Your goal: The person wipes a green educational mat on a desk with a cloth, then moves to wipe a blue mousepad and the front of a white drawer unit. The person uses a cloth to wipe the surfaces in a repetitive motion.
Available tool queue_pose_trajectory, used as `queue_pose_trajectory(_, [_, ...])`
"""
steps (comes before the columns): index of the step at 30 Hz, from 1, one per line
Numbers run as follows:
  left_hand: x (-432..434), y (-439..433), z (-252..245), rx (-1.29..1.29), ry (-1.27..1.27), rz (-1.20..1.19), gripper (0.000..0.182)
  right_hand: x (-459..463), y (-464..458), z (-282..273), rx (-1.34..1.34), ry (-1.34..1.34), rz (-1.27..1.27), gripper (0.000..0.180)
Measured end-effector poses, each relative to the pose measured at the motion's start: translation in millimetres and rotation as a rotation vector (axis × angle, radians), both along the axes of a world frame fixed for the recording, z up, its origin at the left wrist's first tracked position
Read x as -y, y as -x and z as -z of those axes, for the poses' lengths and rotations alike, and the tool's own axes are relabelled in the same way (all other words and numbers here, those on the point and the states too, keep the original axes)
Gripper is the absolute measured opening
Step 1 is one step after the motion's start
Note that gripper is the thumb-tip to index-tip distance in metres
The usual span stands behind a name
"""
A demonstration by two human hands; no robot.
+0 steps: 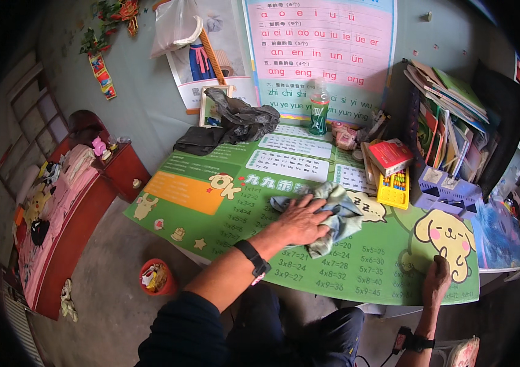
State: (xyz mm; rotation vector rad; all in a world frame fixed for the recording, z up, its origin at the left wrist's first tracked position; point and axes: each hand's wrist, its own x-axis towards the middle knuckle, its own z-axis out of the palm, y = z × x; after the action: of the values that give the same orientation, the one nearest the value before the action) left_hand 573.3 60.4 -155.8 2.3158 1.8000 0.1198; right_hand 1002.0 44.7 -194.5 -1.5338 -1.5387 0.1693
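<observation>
My left hand (302, 221) lies with spread fingers on a crumpled grey-green cloth (340, 213), pressing it against the green printed desk mat (195, 229). The mat bears times tables and cartoon dogs. At the mat's right front part rests my right hand (437, 275), fingers curled and pointing down beside the large printed dog; whether anything is in it cannot be seen. Just beyond the cloth are a yellow bead abacus (393, 190) and a red box (390, 156).
A green-labelled plastic bottle (319, 110), black plastic bags (246, 119) and a small picture frame (209, 106) stand along the wall. Books (452, 133) fill a purple organizer (445, 192) at right. A red waste bin (163, 280) stands on the floor, left of the desk.
</observation>
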Motion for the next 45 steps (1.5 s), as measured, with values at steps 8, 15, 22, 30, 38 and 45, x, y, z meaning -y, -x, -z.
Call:
queue_pose_trajectory(8, [-8,111,-15,-0.082,0.071,-0.281,0.063,-3,0,2,0.012,0.045,-0.019,0.017])
queue_pose_trajectory(15, [8,249,-5,-0.141,0.067,-0.597,0.066,-1,7,-2,0.127,0.014,-0.003,0.014])
queue_pose_trajectory(22, [64,372,15,-0.204,-0.049,-0.782,0.066,-3,10,-4,0.149,0.035,0.021,0.011])
queue_pose_trajectory(30, [74,419,4,-0.234,0.042,-1.026,0.062,-2,13,-7,0.186,0.023,0.034,0.010])
queue_pose_trajectory(38, [70,400,5,-0.290,0.107,-0.898,0.065,-2,20,-9,0.201,0.126,0.082,0.011])
queue_pose_trajectory(45, [33,317,23,-0.270,0.061,-0.835,0.074,1,21,-9,0.187,0.078,0.032,0.011])
